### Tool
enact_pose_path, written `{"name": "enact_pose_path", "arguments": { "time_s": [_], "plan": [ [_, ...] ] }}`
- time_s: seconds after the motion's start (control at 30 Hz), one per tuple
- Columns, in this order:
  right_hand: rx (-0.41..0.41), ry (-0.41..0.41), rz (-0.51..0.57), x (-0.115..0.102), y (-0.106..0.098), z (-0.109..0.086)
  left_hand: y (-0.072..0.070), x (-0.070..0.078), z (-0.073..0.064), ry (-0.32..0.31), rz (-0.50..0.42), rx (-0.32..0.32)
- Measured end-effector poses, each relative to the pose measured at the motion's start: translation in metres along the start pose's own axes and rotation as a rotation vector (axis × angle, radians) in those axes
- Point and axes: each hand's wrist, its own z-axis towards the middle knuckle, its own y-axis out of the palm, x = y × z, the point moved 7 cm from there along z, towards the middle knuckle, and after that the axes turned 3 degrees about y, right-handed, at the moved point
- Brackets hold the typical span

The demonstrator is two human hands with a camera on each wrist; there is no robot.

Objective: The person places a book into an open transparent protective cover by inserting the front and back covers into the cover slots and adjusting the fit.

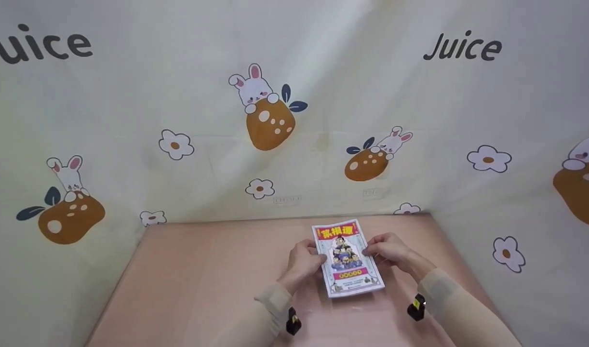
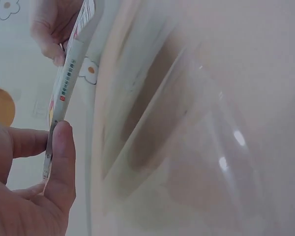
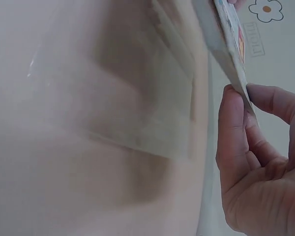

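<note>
Both hands hold up a thin booklet (image 1: 346,262) with a colourful cover, a red title band with yellow characters and a stack of cartoon figures. The left hand (image 1: 304,262) pinches its left edge, thumb on the cover and fingers behind. On the opposite edge, the right hand (image 1: 392,248) pinches it in the same way. In the left wrist view the booklet (image 2: 69,81) is seen nearly edge-on, with small print along its narrow side. From the right wrist the booklet (image 3: 226,49) also appears edge-on, above the table surface.
A pink table (image 1: 203,274) with a glossy surface lies below the hands and mirrors the booklet. A pale curtain (image 1: 323,120) printed with rabbits, fruit and flowers stands behind the table and along both sides. Small black devices (image 1: 416,307) sit at the wrists.
</note>
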Motion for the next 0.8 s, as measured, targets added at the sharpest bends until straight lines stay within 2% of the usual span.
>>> {"name": "enact_pose_path", "arguments": {
  "time_s": [0.2,0.33,0.5,0.67,0.8],
  "plan": [
    [0.026,0.005,-0.052,0.016,-0.001,-0.002,0.011,-0.011,-0.006,-0.023,0.057,-0.011],
    [0.054,0.027,-0.111,0.024,-0.006,-0.004,0.017,-0.013,-0.006,-0.011,0.144,-0.001],
    [0.061,0.049,-0.160,0.032,-0.007,-0.006,0.024,-0.017,-0.006,-0.028,0.243,0.033],
    [0.067,0.040,-0.209,0.036,-0.003,-0.007,0.030,-0.019,-0.009,0.035,0.348,0.045],
    [0.099,0.045,-0.257,0.038,-0.002,-0.008,0.035,-0.017,-0.012,0.086,0.399,0.018]
  ]
}}
